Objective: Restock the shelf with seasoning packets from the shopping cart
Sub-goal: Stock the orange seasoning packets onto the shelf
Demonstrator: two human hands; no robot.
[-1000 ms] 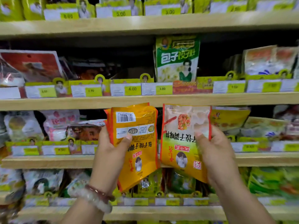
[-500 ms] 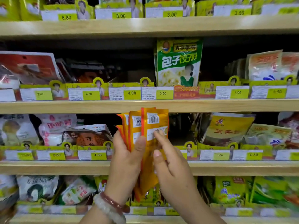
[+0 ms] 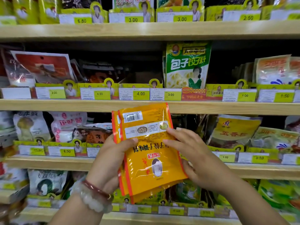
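Together, left hand (image 3: 110,161) and right hand (image 3: 199,161) grip flat, glossy orange packets (image 3: 151,153)

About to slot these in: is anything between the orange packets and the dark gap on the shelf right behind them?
Nothing visible blocks it. Both hands, left hand and right hand, hold the orange seasoning packets directly before the dark gap. The wooden shelf edge above overlaps the packets' top, so lower them first.

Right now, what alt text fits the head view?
Two hands hold a small stack of glossy orange seasoning packets upside down before wooden store shelves; the left hand grips one edge, the right hand the other.
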